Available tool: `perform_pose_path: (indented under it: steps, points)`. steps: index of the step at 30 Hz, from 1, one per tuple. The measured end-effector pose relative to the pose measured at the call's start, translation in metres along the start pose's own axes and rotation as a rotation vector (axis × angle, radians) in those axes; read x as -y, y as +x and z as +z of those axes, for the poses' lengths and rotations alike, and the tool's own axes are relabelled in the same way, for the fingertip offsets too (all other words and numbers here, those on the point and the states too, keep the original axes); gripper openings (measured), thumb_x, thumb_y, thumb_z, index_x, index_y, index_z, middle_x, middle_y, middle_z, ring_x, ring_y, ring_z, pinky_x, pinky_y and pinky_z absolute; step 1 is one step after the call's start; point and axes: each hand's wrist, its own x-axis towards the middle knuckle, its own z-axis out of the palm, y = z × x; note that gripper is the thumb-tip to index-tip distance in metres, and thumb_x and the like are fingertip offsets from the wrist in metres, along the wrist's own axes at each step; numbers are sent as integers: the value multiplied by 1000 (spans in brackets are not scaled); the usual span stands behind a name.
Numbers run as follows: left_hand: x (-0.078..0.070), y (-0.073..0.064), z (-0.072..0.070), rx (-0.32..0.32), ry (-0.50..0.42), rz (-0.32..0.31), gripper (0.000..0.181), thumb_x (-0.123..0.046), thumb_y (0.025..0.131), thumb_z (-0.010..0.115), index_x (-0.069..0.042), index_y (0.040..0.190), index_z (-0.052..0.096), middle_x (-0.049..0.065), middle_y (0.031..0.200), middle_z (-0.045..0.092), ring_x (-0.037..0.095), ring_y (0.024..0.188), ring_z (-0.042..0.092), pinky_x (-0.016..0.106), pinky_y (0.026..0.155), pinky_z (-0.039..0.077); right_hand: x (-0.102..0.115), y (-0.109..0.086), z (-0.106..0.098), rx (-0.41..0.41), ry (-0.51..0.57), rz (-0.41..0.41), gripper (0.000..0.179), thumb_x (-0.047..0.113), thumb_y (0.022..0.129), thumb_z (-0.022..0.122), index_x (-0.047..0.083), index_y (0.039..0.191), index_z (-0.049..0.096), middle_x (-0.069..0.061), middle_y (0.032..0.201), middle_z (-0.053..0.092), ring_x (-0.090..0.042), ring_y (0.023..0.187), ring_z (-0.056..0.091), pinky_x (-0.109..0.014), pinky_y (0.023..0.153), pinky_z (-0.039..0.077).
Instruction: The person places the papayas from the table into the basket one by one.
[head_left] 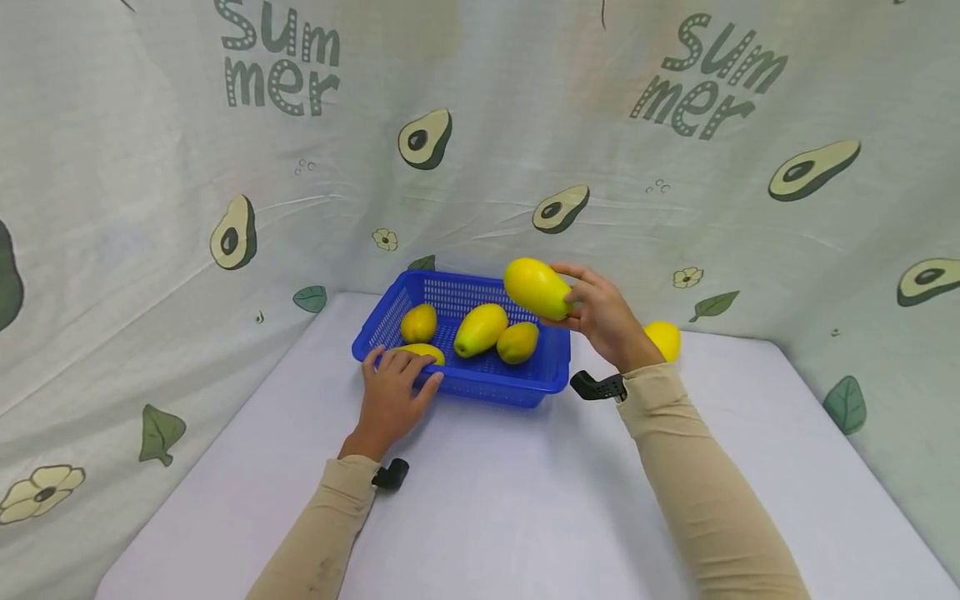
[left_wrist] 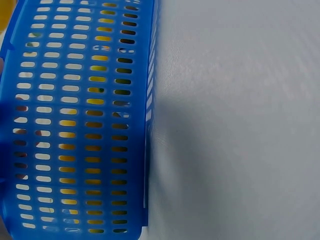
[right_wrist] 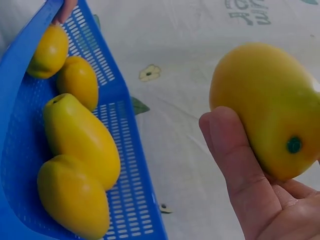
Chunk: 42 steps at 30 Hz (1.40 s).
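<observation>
My right hand (head_left: 603, 317) holds a yellow papaya (head_left: 536, 287) above the right back part of a blue plastic basket (head_left: 480, 387). In the right wrist view, the thumb lies along that papaya (right_wrist: 265, 105), and a green stem spot faces the camera. Several papayas lie in the basket, among them a long greenish-yellow papaya (head_left: 481, 329) in the middle and a shorter papaya (head_left: 517, 342) beside it. At the basket's front left, my left hand (head_left: 393, 396) grips the rim, fingers over the inside near a papaya (head_left: 423, 352), thumb outside. The left wrist view shows mostly the slotted basket wall (left_wrist: 75, 125).
Another yellow papaya (head_left: 665, 340) sits on the white table (head_left: 510, 500), partly hidden behind my right wrist. A printed cloth (head_left: 487, 208) with avocados hangs behind the table, close to the basket's back edge.
</observation>
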Motion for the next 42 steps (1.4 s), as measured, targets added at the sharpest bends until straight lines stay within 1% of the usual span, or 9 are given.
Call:
perform_pose_path:
  steps: [11, 17, 19, 23, 25, 29, 31, 37, 42]
  points:
    - [-2, 4, -3, 2, 7, 1, 38, -42, 98, 60, -12, 120, 70, 8, 110, 65, 31, 119, 52, 61, 113, 17, -10, 14, 14, 86, -42, 63, 51, 2, 96, 46, 7, 146, 47, -9, 155, 30, -41, 115, 57, -48, 93, 53]
    - [-4, 4, -2, 10, 2, 11, 38, -42, 99, 59, -12, 120, 69, 8, 110, 65, 31, 119, 52, 60, 114, 16, -11, 16, 19, 122, -88, 80, 52, 4, 96, 50, 8, 147, 46, -6, 160, 24, -40, 113, 60, -47, 93, 53]
    - [-5, 3, -1, 17, 1, 10, 38, -42, 99, 59, -12, 120, 69, 7, 110, 65, 30, 119, 52, 60, 114, 15, -12, 18, 19, 137, -98, 87, 52, 4, 96, 50, 8, 148, 46, -9, 158, 27, -39, 111, 60, -47, 93, 53]
    - [-7, 3, -1, 21, 5, -2, 37, -41, 99, 59, -13, 120, 69, 7, 111, 65, 30, 119, 52, 59, 115, 14, -15, 22, 20, 191, -135, 97, 51, 4, 96, 52, 8, 147, 46, -16, 146, 40, -36, 108, 60, -48, 94, 53]
    - [-7, 4, -2, 17, 6, -4, 37, -41, 99, 60, -13, 120, 69, 7, 110, 65, 30, 119, 52, 59, 114, 15, -15, 23, 21, 227, -169, 98, 52, 4, 97, 54, 7, 147, 45, -18, 143, 43, -35, 109, 60, -49, 94, 53]
    - [-6, 4, -2, 4, 10, 0, 38, -42, 98, 59, -13, 120, 69, 7, 110, 65, 30, 118, 52, 59, 114, 15, -15, 27, 22, 273, -216, 105, 53, 7, 98, 59, 8, 148, 44, -17, 144, 43, -37, 113, 60, -50, 93, 53]
    - [-5, 4, -1, -10, 12, 8, 38, -43, 98, 59, -12, 119, 70, 7, 108, 65, 30, 117, 52, 60, 113, 17, -17, 28, 23, 280, -220, 115, 53, 9, 97, 61, 8, 148, 45, -16, 144, 45, -37, 114, 61, -51, 94, 52]
    - [-4, 1, -1, -41, -1, 22, 37, -42, 98, 59, -11, 116, 70, 7, 105, 65, 31, 113, 54, 60, 112, 18, -21, 27, 30, 273, -208, 136, 53, 12, 97, 65, 9, 147, 47, -18, 139, 51, -36, 108, 64, -56, 98, 48]
    - [-4, 0, -1, -27, 0, 16, 35, -40, 98, 61, -12, 116, 70, 7, 105, 65, 30, 114, 54, 59, 113, 18, -25, 26, 34, 273, -233, 135, 54, 15, 97, 66, 11, 148, 48, -15, 141, 51, -35, 111, 61, -51, 95, 51]
